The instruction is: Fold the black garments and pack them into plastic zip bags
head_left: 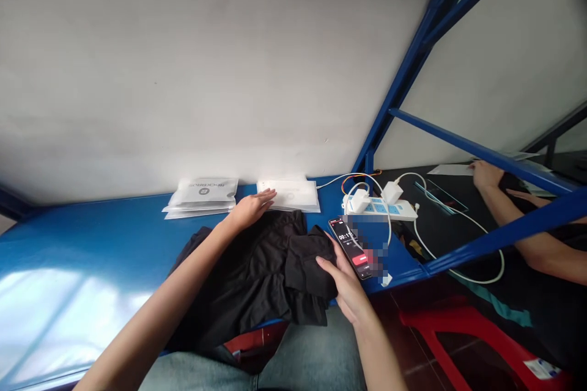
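A black cloth garment lies bunched on the blue tabletop, part of it hanging over the front edge towards my lap. My right hand grips a folded part of it at the right side, thumb on top and fingers partly hidden behind. Stretched out flat, my left hand is above the garment's far edge, fingers pointing right. Its fingertips overlap the near-left part of a stack of white packets; whether they touch, I cannot tell. Left of that hand sits a stack of printed translucent bags.
A phone with a running timer lies beside my right hand. Behind it stands a white power strip with chargers and loose cables. Blue frame bars rise at right. Beyond them are a co-worker's arm and a red stool.
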The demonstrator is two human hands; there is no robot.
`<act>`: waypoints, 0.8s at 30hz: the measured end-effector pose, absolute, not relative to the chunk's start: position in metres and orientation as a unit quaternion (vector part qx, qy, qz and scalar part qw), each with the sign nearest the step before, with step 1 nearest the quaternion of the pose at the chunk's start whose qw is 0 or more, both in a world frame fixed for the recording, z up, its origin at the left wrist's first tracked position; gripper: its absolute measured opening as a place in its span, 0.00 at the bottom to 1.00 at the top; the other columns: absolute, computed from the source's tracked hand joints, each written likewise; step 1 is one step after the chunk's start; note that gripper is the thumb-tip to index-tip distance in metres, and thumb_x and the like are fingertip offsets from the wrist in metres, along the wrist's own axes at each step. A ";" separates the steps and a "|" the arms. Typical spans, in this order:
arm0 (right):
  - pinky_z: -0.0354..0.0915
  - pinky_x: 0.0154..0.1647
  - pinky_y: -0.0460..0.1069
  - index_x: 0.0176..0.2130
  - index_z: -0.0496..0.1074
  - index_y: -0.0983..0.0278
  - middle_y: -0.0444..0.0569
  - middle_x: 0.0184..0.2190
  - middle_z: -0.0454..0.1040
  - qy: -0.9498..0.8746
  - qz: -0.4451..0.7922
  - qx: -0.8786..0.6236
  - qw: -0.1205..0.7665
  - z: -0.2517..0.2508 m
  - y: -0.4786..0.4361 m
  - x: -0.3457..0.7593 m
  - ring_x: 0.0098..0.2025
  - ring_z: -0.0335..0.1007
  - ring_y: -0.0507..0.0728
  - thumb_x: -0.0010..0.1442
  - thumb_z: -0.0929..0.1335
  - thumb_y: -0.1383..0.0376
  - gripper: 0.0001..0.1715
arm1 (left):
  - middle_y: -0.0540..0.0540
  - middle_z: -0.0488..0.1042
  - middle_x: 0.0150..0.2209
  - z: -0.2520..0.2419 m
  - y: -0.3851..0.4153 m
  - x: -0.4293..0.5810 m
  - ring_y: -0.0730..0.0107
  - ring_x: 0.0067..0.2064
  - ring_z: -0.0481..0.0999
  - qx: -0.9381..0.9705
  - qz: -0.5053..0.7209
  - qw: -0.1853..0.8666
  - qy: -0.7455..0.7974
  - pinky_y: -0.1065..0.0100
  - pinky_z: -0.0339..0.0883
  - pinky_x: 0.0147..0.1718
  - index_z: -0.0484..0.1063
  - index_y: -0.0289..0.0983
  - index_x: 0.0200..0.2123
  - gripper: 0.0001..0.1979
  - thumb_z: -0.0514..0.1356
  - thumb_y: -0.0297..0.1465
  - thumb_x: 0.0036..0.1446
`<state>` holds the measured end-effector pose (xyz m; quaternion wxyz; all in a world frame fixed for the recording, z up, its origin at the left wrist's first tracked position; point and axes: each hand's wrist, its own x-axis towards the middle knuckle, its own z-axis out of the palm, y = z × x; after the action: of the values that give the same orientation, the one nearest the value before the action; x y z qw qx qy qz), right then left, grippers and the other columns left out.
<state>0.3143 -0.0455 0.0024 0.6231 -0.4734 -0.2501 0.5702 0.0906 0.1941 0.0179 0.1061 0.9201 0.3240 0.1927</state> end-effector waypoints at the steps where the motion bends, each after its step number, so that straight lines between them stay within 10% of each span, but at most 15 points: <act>1: 0.53 0.73 0.60 0.65 0.67 0.46 0.42 0.67 0.69 -0.246 0.574 -0.470 0.624 0.003 -0.045 0.313 0.71 0.59 0.62 0.54 0.79 0.57 0.43 | 0.42 0.71 0.65 0.014 0.200 0.096 0.59 0.68 0.67 0.929 0.174 0.102 0.311 0.60 0.61 0.67 0.72 0.37 0.61 0.23 0.49 0.40 0.73; 19: 0.52 0.73 0.61 0.66 0.65 0.44 0.41 0.67 0.68 -0.235 0.606 -0.448 0.614 0.012 -0.049 0.317 0.71 0.59 0.62 0.55 0.78 0.59 0.44 | 0.39 0.82 0.44 0.095 0.128 0.076 0.57 0.39 0.82 0.923 0.136 -0.045 0.356 0.64 0.71 0.36 0.74 0.39 0.53 0.18 0.54 0.22 0.64; 24: 0.50 0.74 0.61 0.66 0.65 0.44 0.40 0.68 0.67 -0.252 0.609 -0.459 0.596 0.012 -0.050 0.316 0.72 0.56 0.62 0.56 0.78 0.58 0.43 | 0.42 0.81 0.31 0.053 0.082 0.075 0.57 0.35 0.82 0.928 0.089 0.099 0.349 0.65 0.70 0.35 0.79 0.38 0.35 0.11 0.59 0.19 0.60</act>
<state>0.3163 -0.0500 0.0122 0.5963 -0.4592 -0.2516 0.6085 0.0751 0.0816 0.0527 0.0994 0.9276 0.3489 0.0892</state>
